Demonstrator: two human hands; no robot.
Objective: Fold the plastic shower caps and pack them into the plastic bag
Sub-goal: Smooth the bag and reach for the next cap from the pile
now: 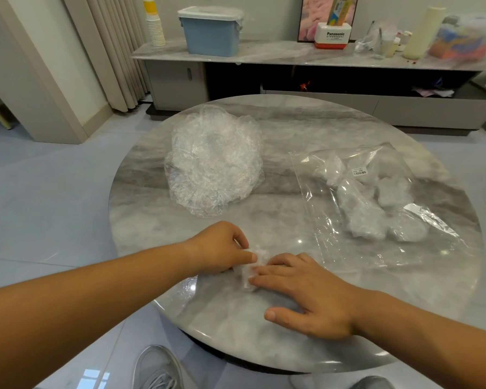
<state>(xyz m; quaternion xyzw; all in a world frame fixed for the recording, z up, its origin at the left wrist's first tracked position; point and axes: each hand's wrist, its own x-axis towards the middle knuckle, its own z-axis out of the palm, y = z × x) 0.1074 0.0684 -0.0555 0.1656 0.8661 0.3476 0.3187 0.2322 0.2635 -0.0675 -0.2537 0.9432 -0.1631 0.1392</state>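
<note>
A small folded clear shower cap (251, 272) lies on the round marble table (292, 127) near its front edge. My left hand (222, 248) pinches its left side with thumb and fingers. My right hand (306, 293) lies flat, fingertips pressing on the cap's right side. A heap of loose clear shower caps (213, 161) sits at the middle left of the table. To the right lies a clear plastic bag (376, 197) with several folded caps inside, its open end toward me.
Behind the table runs a low marble cabinet (264, 51) carrying a blue lidded box (212, 30), a stack of paper cups (155, 23) and other clutter. Curtains hang at the left. My grey shoes (157, 369) show below the table edge.
</note>
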